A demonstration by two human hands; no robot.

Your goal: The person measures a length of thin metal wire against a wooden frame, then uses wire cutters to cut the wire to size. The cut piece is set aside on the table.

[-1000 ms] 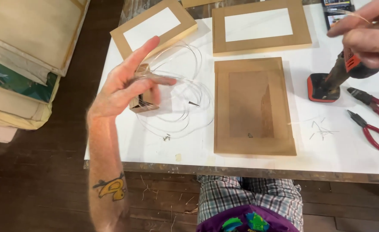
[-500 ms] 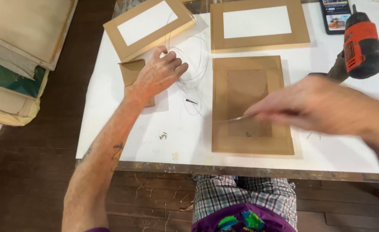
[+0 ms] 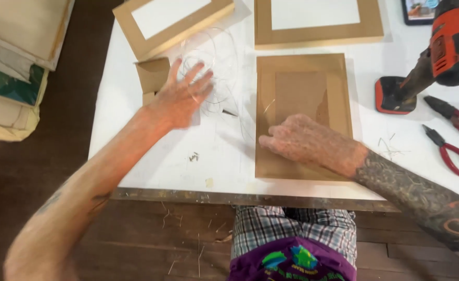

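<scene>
Plainly, the left hand lay flat with its fingers spread wide over a loose coil of thin wire — pressing on the loops, gripping nothing. Just behind the palm sat a small open cardboard box. The right hand rested on the brown frame back, fingers curled narrow toward the frame's left edge; whether they pinched anything I could not tell. Beyond the left fingertips lay a cardboard-edged frame, and a second one beyond the right. Well off past the right wrist stood an orange cordless drill and two red-handled pliers on the white surface.
</scene>
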